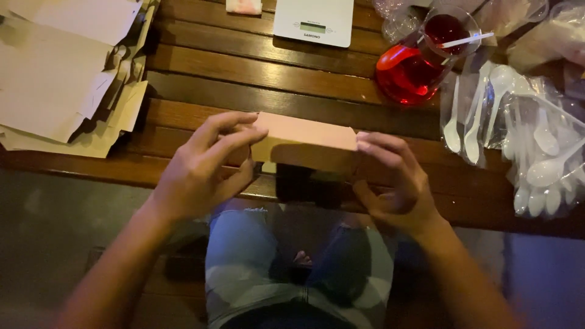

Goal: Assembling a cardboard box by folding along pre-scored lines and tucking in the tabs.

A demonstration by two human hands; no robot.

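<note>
Cardboard box (308, 141), flat, pale pink top, held above near edge of wooden table (244, 79). Left hand (204, 167) grips box's left end, fingers curled over top; right hand (396, 183) clasps right end. Kitchen scale (314, 21) at far edge; red liquid jug (414, 67), bagged white plastic spoons (530, 140) toward right; flat cardboard sheets (61, 73) at left edge.

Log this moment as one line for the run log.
left hand: grips pink cardboard box left end | right hand: grips right end | box: above wooden table edge | nearby: bagged white plastic spoons

Scale (313, 22) behind box (311, 141), spoons (536, 140) right.
</note>
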